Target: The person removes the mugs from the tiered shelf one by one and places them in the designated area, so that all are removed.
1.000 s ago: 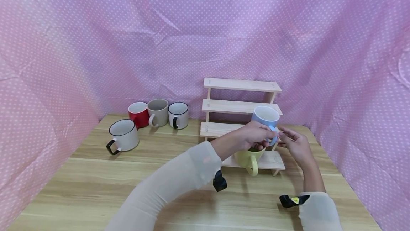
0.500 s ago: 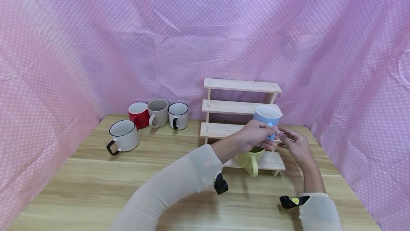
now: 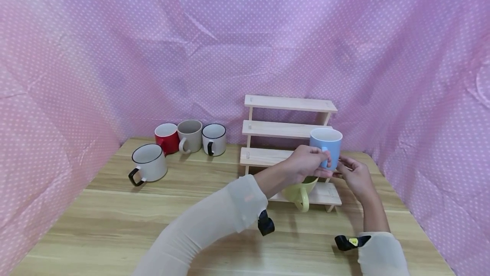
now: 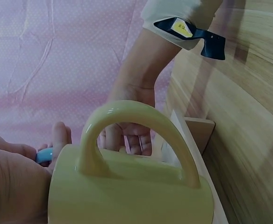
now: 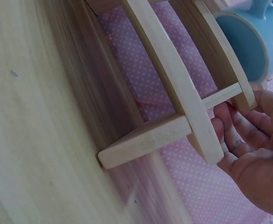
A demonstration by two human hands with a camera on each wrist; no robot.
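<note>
A light blue mug [image 3: 325,144] with a white inside is gripped at its handle by my left hand [image 3: 304,163]. It stands about upright at the right end of the second step up of a wooden stepped rack [image 3: 287,129]; whether its base touches the wood I cannot tell. My right hand [image 3: 356,178] holds that step's right end, thumb at the edge and fingers curled behind, as the right wrist view shows. Below my left hand, a yellow mug [image 3: 296,193] sits on the lowest step, handle to the front. It fills the lower part of the left wrist view.
On the wooden table [image 3: 115,225] at left stand a red mug [image 3: 172,143], a grey-beige mug [image 3: 193,140], a small white mug with black handle [image 3: 216,142] and a larger white one [image 3: 153,169]. A pink dotted cloth [image 3: 229,33] hangs behind.
The blue mug has moved a little to the right and stands straighter, with my left hand turning along. My right hand stays at the rack's right end.
</note>
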